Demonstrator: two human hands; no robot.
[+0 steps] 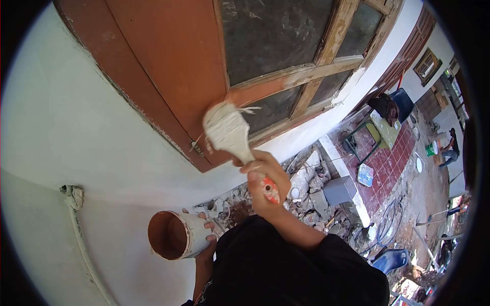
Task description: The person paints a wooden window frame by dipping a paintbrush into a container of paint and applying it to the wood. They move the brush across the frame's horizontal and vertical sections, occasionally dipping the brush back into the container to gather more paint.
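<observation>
A wide paintbrush (228, 130) with a whitish, paint-caked body and an orange handle end is gripped in my right hand (268, 181). Its bristle end overlaps the lower part of a reddish-brown wooden window frame (168, 66), near the corner of the glass. Down to the left, my left hand (208, 239) is wrapped round a white paint pot (196, 234). The pot is tilted with its mouth toward the left, and brown paint coats the inside. A small metal latch (196, 147) sits on the frame just below the brush.
White wall (117, 168) surrounds the frame, with a pipe (84, 250) running down it. Rubble (311, 178) and a grey block (340, 190) lie on the ground to the right. Farther off are a chair (365, 137), a table (386, 131), a blue seat (390, 261) and a person (450, 150).
</observation>
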